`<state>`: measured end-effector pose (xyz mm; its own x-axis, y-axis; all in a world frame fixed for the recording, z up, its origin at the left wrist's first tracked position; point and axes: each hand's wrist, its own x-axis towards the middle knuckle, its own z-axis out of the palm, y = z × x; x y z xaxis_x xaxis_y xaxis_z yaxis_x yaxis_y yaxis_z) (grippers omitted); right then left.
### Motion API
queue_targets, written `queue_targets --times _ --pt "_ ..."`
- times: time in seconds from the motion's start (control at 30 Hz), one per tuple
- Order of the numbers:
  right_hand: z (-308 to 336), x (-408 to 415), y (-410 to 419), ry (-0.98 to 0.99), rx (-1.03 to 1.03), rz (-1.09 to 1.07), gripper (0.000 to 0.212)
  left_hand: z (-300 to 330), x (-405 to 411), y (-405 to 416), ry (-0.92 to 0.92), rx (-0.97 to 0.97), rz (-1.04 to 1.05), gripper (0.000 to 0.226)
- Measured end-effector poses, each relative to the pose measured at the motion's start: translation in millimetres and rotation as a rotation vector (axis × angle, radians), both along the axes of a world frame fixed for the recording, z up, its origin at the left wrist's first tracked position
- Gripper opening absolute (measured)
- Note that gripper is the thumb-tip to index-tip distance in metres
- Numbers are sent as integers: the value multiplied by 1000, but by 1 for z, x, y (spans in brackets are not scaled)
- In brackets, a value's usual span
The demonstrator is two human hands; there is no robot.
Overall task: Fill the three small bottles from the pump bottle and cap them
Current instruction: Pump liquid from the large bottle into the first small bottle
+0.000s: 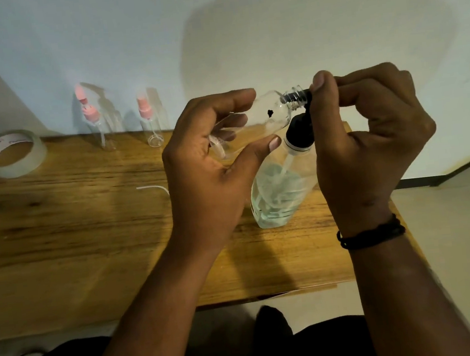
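My left hand (213,148) grips a small clear bottle (270,113), tilted on its side with its open threaded neck pointing right. The black nozzle of the pump bottle (281,190) reaches into that neck. My right hand (368,129) is curled over the black pump head, thumb and fingers pinching it. The pump bottle stands on the wooden table (89,236) and holds clear liquid. Two other small clear bottles with pink spray tops, one at the left (101,128) and one beside it (152,122), stand at the table's far edge by the wall.
A roll of clear tape (13,153) lies at the far left of the table. A thin white tube (153,187) lies on the wood left of my left hand. The table's right edge drops to a pale floor (465,226).
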<state>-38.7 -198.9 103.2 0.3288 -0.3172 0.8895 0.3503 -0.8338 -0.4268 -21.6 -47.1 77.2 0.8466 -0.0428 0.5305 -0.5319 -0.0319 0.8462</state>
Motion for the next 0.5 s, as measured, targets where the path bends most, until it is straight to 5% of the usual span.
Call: queue_targets --times 0.5 --pt "-1 0 -2 6 -43 5 33 -4 5 11 -54 35 50 46"
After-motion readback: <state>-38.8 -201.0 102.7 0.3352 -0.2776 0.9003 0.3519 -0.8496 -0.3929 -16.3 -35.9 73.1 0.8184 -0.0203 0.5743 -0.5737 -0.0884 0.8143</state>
